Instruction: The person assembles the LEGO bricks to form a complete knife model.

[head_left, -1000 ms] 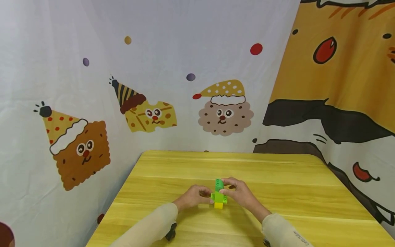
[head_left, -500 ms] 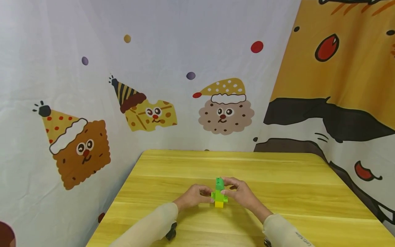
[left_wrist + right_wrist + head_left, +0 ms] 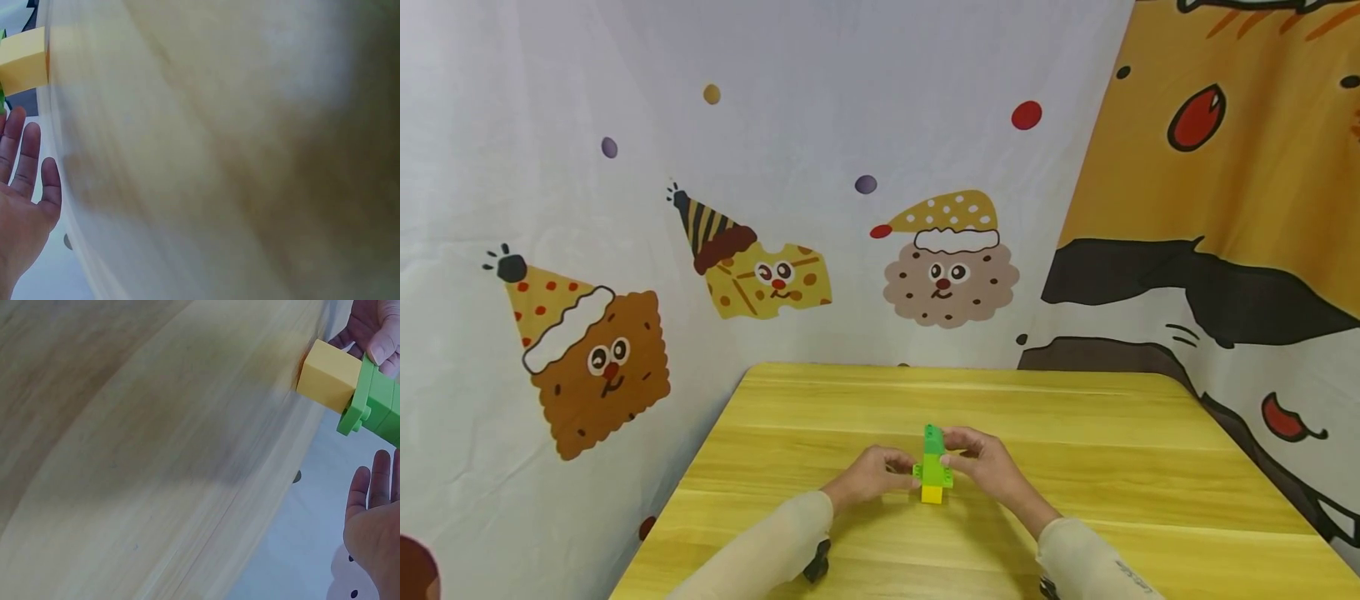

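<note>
In the head view a small stack of toy bricks stands upright near the middle of the table. A yellow brick (image 3: 932,494) forms its base, under a lime brick (image 3: 933,472) and a light green studded plate (image 3: 947,478) that juts out on both sides. A darker green sloped brick (image 3: 933,439) tops it. My left hand (image 3: 872,472) pinches the plate's left end, its thumb on the edge. From the right, my right hand (image 3: 988,467) holds the upper bricks, thumb at the near side and fingers behind. The right wrist view shows the yellow brick (image 3: 330,375) right at the tabletop.
The wooden table (image 3: 1075,433) has its far edge against a white cloth backdrop (image 3: 820,108) printed with cartoon snacks. Light sleeves (image 3: 775,542) cover both forearms, and a dark strap (image 3: 817,562) shows under the left one.
My right hand has risen slightly with the top of the stack, whose studded top now shows less and front face more. The left hand stays almost in place.
</note>
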`<state>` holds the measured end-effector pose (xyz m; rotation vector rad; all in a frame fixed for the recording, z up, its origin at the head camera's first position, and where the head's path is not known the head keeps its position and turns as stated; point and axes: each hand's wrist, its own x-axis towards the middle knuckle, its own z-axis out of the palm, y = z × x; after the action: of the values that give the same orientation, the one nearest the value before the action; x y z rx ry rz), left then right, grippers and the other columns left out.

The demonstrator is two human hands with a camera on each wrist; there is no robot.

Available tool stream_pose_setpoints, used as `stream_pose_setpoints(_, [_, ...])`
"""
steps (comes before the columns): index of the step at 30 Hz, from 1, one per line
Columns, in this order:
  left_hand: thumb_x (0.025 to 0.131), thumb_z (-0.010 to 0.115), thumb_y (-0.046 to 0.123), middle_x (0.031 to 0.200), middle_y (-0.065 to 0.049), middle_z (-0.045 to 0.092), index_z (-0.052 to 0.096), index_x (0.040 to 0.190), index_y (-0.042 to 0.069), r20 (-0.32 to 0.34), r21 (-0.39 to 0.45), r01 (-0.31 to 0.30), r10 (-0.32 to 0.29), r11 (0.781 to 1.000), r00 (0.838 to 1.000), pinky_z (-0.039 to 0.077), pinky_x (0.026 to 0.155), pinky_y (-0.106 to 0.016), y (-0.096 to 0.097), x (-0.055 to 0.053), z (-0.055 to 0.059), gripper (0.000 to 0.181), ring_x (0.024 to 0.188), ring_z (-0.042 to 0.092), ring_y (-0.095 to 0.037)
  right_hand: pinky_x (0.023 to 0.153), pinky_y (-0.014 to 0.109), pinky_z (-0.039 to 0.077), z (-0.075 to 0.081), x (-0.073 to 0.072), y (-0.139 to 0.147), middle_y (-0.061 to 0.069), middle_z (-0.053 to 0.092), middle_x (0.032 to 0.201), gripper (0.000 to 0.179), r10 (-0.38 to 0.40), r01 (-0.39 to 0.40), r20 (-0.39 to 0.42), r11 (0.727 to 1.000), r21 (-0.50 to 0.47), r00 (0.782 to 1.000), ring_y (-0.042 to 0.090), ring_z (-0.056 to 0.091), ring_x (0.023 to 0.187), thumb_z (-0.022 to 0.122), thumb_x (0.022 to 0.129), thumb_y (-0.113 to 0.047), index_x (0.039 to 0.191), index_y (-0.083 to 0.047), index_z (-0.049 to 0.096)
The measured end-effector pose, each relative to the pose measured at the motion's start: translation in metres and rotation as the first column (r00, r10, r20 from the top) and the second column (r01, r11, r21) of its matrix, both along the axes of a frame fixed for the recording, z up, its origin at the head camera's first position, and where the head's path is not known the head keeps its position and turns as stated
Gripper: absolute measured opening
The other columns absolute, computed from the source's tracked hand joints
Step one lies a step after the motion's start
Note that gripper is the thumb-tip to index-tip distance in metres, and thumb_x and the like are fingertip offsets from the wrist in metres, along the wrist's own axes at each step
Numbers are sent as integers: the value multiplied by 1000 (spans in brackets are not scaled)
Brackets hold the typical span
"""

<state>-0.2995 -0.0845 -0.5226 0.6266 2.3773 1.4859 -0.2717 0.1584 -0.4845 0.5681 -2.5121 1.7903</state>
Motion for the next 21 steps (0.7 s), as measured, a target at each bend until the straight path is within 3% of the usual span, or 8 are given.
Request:
stream_pose_setpoints(10, [92, 73, 29, 105, 7, 68, 70, 121, 15, -36, 15, 17, -17, 1000, 999, 52, 84, -34, 0, -3, 0, 32, 96, 61, -13, 91, 41, 52, -5, -6, -3, 11, 67, 120, 41, -67, 74, 91, 995, -71, 994, 25, 65, 106, 72, 93, -21, 131, -9, 63])
stream_pose_setpoints(17, [92, 73, 29, 104, 7, 68, 67, 126, 14, -85, 13, 12, -11, 1000, 996, 51, 83, -33, 2, -5, -2, 37, 95, 60, -11, 88, 42, 53, -8, -7, -5, 8, 68, 115, 43, -123, 124, 63, 992, -15, 990, 25, 66, 103, 72, 93, -18, 134, -10, 62])
stream_pose_setpoints(21, [92, 74, 29, 104, 7, 67, 58, 138, 15, -84, 24, 4, -2, 1000, 996, 52, 81, -32, 3, -6, -2, 51, 94, 61, -11, 87, 42, 54, -12, -8, -2, 10, 68, 114, 50, -87, 85, 28, 996, 39, 996, 30, 65, 105, 71, 93, -11, 140, -8, 56])
